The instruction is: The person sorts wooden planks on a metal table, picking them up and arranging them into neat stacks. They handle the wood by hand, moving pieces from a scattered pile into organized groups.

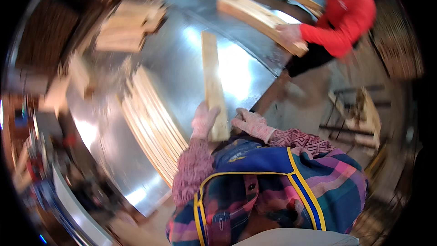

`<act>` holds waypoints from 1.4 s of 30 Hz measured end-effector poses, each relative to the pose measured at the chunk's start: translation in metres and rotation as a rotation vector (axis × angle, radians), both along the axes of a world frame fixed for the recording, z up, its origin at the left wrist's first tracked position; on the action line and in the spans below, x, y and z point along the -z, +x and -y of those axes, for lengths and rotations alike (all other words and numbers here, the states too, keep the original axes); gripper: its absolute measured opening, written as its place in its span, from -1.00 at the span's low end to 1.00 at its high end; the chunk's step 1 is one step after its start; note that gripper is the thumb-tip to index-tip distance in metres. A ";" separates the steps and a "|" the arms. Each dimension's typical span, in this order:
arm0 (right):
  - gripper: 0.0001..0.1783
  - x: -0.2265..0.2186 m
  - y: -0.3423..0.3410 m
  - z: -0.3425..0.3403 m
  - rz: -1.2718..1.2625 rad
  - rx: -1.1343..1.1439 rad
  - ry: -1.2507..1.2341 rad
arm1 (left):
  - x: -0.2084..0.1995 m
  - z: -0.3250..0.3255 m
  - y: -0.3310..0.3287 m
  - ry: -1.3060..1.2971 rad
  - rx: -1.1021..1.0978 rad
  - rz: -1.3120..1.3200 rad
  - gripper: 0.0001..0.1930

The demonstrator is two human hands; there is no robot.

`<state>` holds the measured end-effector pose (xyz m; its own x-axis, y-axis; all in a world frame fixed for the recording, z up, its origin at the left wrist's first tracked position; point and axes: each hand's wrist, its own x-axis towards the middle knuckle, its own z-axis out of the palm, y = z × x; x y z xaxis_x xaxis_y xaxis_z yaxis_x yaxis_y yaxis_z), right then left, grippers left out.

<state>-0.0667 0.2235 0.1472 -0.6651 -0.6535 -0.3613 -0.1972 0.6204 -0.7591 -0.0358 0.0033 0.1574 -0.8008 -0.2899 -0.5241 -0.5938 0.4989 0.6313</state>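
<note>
**Wooden board held at its near end over the metal table**

The whole view is smeared by motion, so we cannot make out fine detail, and the near end of the wooden board [212, 86] is partly covered by the gloves gripping it. The board is a long pale plank, lying lengthwise on the shiny metal table [182, 64] and running away from us.

Our left hand [203, 120], in a pink knitted glove, is wrapped around the board's near end from its left side, fingers closed on the wood. Our right hand [251, 124], gloved the same way, sits just right of that end; it looks curled against the board's edge, but blur keeps us from telling whether it truly grips.

Left of the board, a stack of similar slats [152, 125] lies fanned on the table. Beyond the board's far end, to the right, a person in a red top [346, 16] has a gloved hand on a bundle of planks [259, 18]. Further left of the board, more lumber piles [127, 27] sit at the table's edge, too blurred to count. Our plaid apron front fills the space nearest us.
</note>
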 end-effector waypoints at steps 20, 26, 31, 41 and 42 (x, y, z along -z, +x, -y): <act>-0.55 0.045 0.288 -0.439 -0.043 1.567 0.943 | 0.021 -0.210 -0.010 -0.211 1.136 -0.819 -0.43; -0.50 0.316 0.445 -0.384 -0.070 0.750 1.018 | 0.011 -0.280 0.004 -0.207 1.407 -0.436 -0.43; -0.15 0.218 0.348 -0.375 0.484 0.626 0.676 | -0.021 -0.295 -0.015 -0.225 1.590 -0.463 -0.50; -0.24 0.001 -0.005 -0.370 -0.026 0.941 0.140 | -0.034 -0.225 -0.016 -0.229 1.328 -0.095 -0.48; -0.22 -0.003 -0.034 -0.336 0.009 0.855 0.176 | -0.026 -0.214 -0.014 -0.225 1.287 -0.092 -0.47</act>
